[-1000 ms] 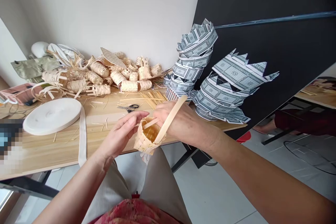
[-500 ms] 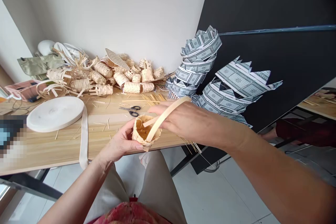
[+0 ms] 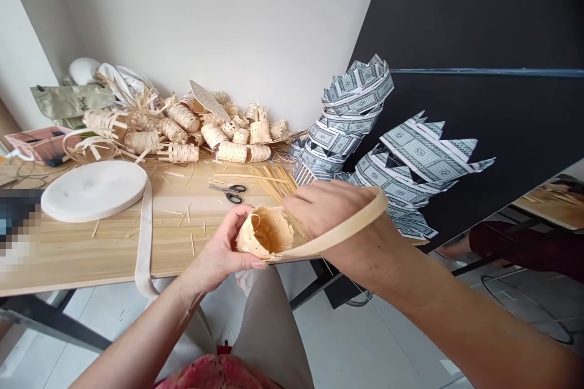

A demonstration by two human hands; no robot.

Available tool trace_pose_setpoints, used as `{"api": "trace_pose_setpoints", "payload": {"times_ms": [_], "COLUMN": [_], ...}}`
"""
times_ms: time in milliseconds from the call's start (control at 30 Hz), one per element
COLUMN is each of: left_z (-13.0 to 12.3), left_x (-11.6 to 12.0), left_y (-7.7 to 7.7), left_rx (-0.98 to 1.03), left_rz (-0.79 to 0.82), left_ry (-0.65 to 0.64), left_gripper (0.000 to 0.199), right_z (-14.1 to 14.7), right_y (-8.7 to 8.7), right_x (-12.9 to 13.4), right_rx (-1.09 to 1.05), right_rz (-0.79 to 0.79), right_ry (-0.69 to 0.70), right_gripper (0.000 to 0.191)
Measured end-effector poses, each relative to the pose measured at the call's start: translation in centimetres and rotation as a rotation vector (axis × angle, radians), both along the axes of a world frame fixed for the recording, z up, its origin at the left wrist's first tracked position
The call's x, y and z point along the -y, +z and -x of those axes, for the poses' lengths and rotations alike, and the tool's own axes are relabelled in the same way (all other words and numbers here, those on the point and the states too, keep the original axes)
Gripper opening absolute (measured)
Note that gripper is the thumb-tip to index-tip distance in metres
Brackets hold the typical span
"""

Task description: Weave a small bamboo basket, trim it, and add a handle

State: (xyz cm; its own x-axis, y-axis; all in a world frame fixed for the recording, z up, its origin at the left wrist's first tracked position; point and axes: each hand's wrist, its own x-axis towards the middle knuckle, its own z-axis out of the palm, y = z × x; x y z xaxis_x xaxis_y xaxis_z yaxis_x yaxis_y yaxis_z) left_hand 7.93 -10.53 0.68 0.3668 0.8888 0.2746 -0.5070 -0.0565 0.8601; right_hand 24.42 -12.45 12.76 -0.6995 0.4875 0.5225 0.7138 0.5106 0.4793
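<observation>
1. A white wall fills the upper left of the frame and a black panel [image 3: 479, 18] the upper right; a pale wooden bench [image 3: 82, 249] runs across the left and centre, with grey floor tiles below.
2. Low in the centre, just over the bench's near edge, sits a small woven basket [image 3: 266, 236], its open mouth turned toward the camera.
3. The left hand [image 3: 223, 249] cups the basket from the left, thumb pressed along its lower rim and fingers curled behind it.
4. The right hand [image 3: 333, 213] is closed on a long flat strip [image 3: 347, 231] that bends from the basket's lower edge out to the right and loops over the back of the hand.
5. Behind the hands lie black-handled scissors [image 3: 230, 192] and a scatter of thin sticks [image 3: 274, 182].
6. At centre left is a roll of white tape [image 3: 93, 189], its loose end hanging over the bench edge.
7. Against the wall is a heap of woven pieces [image 3: 201, 130].
8. Right of centre stand stacks of patterned folded paper [image 3: 360, 103].
</observation>
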Motion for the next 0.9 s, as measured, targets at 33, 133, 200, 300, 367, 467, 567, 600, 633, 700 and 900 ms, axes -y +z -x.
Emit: {"api": "trace_pose_setpoints", "payload": {"times_ms": [33, 133, 200, 300, 367, 467, 567, 600, 633, 700, 900], "left_z": [0.0, 0.0, 0.0, -0.1, -0.2, -0.2, -0.1, -0.1, 0.0, 0.0, -0.1], "left_x": [0.0, 0.1, 0.0, 0.0, 0.0, 0.0, -0.1, -0.1, -0.1, -0.2, -0.1], "left_y": [0.0, -0.1, -0.2, -0.6, -0.7, -0.6, -0.6, -0.5, -0.5, -0.5, -0.3], "left_rx": [0.007, 0.011, 0.012, 0.019, 0.022, 0.021, 0.009, 0.003, -0.001, -0.004, 0.013], "left_rz": [0.019, 0.063, 0.056, 0.027, 0.004, -0.029, -0.026, -0.022, -0.02, -0.026, -0.019], "left_ry": [0.01, 0.018, -0.003, -0.034, -0.048, -0.054, -0.056, -0.059, -0.06, -0.059, -0.045], "left_gripper": [0.064, 0.067, 0.068, 0.07, 0.068, 0.065, 0.066, 0.066, 0.066, 0.065, 0.064], "right_z": [0.0, 0.1, 0.0, -0.2, -0.2, -0.2, -0.3, -0.5, -0.6, -1.0, -0.8], "right_y": [0.0, 0.0, 0.0, -0.3, -0.5, -0.6, -0.2, 0.0, 0.3, 0.8, 0.5], "right_x": [0.0, -0.1, -0.4, -0.7, -0.8, -0.8, -0.7, -0.7, -0.8, -0.7, 0.1], "right_rx": [0.013, 0.034, 0.012, 0.001, 0.004, -0.001, 0.044, 0.059, 0.07, 0.08, 0.034], "right_rz": [-0.006, 0.021, 0.061, 0.146, 0.145, 0.072, 0.1, 0.126, 0.148, 0.166, -0.016], "right_ry": [-0.001, -0.008, -0.002, 0.029, 0.051, 0.037, 0.012, 0.012, 0.016, 0.027, 0.013], "right_gripper": [0.021, 0.02, 0.019, 0.018, 0.02, 0.026, 0.026, 0.025, 0.024, 0.023, 0.022]}}
